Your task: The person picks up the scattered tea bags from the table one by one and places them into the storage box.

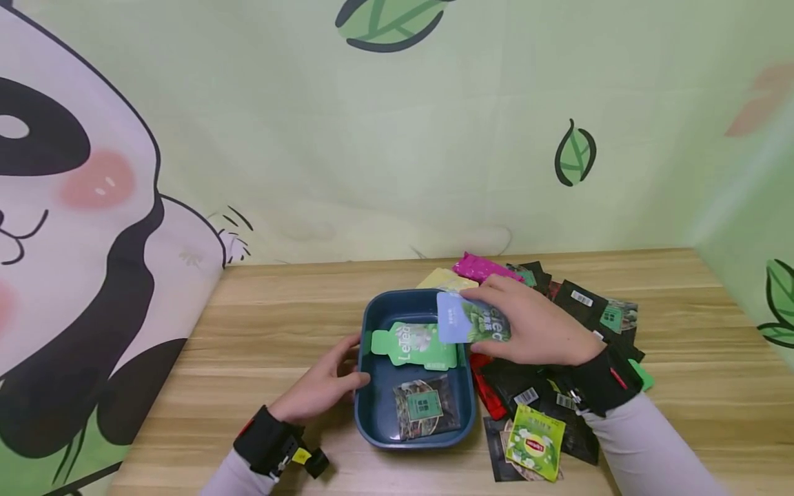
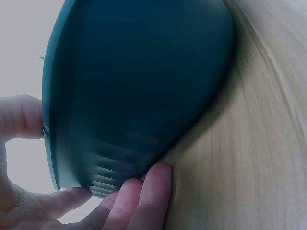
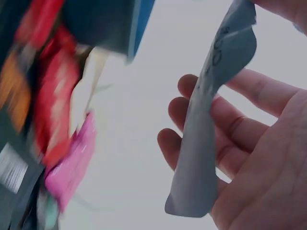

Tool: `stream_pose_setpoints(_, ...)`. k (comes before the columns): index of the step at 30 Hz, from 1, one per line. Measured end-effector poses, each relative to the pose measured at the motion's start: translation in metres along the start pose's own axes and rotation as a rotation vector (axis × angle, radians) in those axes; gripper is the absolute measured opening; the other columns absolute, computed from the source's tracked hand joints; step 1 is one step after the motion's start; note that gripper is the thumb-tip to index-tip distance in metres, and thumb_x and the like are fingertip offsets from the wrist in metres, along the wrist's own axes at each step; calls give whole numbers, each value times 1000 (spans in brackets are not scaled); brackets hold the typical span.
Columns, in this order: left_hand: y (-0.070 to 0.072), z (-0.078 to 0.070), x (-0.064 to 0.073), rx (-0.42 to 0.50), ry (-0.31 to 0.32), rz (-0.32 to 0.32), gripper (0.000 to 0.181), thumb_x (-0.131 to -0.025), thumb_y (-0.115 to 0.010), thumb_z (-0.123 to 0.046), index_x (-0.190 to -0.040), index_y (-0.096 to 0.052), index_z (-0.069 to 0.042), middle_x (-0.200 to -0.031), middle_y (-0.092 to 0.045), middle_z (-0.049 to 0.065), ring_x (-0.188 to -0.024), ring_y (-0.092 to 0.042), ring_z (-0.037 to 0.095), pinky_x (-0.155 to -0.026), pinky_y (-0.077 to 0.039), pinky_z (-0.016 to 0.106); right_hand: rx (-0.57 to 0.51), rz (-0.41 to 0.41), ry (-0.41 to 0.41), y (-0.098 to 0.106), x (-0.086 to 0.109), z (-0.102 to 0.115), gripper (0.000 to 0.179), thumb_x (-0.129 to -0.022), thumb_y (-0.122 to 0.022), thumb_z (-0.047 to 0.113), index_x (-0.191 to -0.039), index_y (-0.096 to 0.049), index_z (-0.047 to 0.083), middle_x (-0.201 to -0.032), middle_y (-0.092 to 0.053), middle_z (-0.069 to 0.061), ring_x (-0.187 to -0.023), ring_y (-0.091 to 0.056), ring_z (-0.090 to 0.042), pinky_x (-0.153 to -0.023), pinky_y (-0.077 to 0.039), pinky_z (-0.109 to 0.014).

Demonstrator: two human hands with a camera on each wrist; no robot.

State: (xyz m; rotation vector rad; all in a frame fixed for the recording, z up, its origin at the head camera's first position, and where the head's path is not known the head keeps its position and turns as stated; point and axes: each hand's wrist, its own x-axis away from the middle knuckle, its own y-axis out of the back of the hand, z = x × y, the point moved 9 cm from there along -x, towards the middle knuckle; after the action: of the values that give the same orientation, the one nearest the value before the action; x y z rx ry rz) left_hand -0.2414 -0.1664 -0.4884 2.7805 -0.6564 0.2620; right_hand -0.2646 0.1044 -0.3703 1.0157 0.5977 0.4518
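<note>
My right hand [image 1: 536, 324] holds a light-blue tea sachet [image 1: 468, 318] over the right side of a dark blue plastic tub [image 1: 364, 420]. In the right wrist view the sachet [image 3: 196, 158] appears edge-on, with the fingers behind it and the thumb at its upper end. My left hand [image 1: 325, 379] grips the tub's left side. The left wrist view has the thumb at the tub's rim and the other fingers [image 2: 156, 191] against its outer wall. Inside the tub lie a green bottle-shaped sachet [image 1: 415, 344] and, nearer me, a dark square packet [image 1: 426, 408] with a green label.
Right of the tub spreads a pile of packets: black ones [image 1: 579, 300], a magenta one [image 1: 484, 267], a red one [image 1: 488, 389] and a yellow-green one [image 1: 536, 441] in front. A pale yellow packet [image 1: 445, 279] lies behind the tub. The wooden table [image 1: 279, 303] meets a printed backdrop.
</note>
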Motion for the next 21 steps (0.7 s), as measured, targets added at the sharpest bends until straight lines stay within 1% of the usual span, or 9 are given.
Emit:
stream_pose_setpoints(4,1,1,0,-1,1,1,71,-94,-59,-15,-158,-27,-14,-152,-39,20,-124,-50,36,-85,-54,44,-25,13,14,-10,-18,21,77,-77,-75,53,-143,-55,18,-125,-53,4,-109,-48,-10,-90,-49,-31)
stream_pose_setpoints(7,2,1,0,-2,1,5,71,-94,-60,-16,-158,-27,-15,-152,-39,19,-125,-49,36,-86,-54,44,-29,22,17,-18,-32,34,77,-77,-74,55,-143,-56,19,-123,-53,6,-106,-48,-8,-90,-47,-29)
stream_pose_setpoints(11,3,1,1,-6,8,11,71,-94,-60,-18,-158,-27,-15,-153,-38,19,-127,-48,36,-87,-53,44,-30,38,20,-28,-48,46,78,-76,-74,57,-143,-57,21,-119,-54,7,-102,-48,-7,-84,-47,-26)
stream_pose_setpoints(16,4,0,2,-2,13,17,72,-95,-59,-18,-158,-25,-15,-153,-37,19,-127,-48,37,-87,-53,44,-18,46,23,-36,-60,53,77,-76,-75,54,-143,-57,21,-121,-55,4,-102,-48,-8,-82,-48,-24)
stream_pose_setpoints(21,4,-2,3,-6,9,16,72,-94,-59,-18,-158,-26,-14,-152,-38,20,-126,-49,36,-85,-54,43,-5,56,10,-42,-62,50,78,-76,-73,57,-143,-57,21,-120,-55,4,-100,-48,-8,-82,-48,-24)
